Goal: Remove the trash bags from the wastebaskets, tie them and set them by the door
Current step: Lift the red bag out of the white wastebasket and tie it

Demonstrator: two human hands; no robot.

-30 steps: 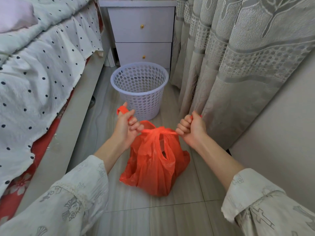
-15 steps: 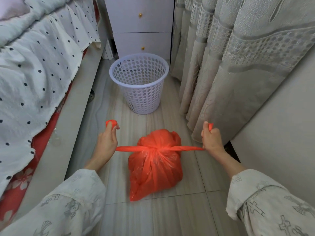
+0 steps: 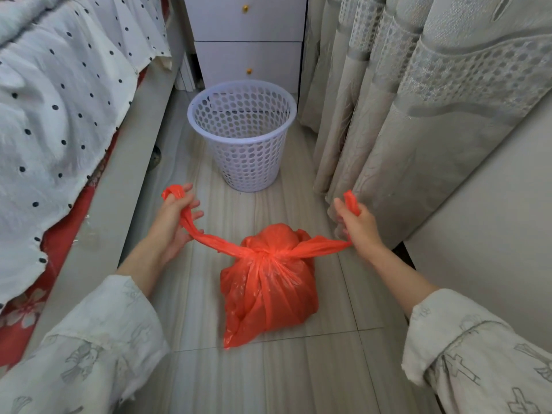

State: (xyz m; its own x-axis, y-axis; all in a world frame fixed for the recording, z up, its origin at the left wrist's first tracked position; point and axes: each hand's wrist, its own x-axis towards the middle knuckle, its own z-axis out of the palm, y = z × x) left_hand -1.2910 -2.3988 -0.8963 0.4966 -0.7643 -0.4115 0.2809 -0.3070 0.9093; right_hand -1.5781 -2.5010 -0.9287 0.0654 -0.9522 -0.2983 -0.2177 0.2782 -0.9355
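Bed (image 3: 59,121): seen along the left edge of the floor, draped in a dotted white cover.
Curtain (image 3: 418,115): hung along the right edge of the floor, down to the tiles.
Floor (image 3: 298,377): pale tiles, on which the task's things are carried.
Drawer unit (image 3: 248,34): placed at the far end of the floor, behind the basket.
Wastebasket (image 3: 242,135): stood upright on the floor toward the far end, between bed and curtain; no liner is seen in it, so removal is judged done here.
Trash bag (image 3: 267,297): rested on the floor near the middle, apart from the wastebasket; its neck is cinched by a knot (image 3: 264,254).
Left hand (image 3: 174,225): one orange handle strap is draped through its loosely curled fingers, so the grip is closed on the strap, though slackly.
Right hand (image 3: 360,225): the other strap is pinched; the grip is clamped on it.
Progress: a first knot is judged drawn tight; a second tie may be wanted.
Left to do: the bag is not yet set by the door, which is not in view; other wastebaskets cannot be told.
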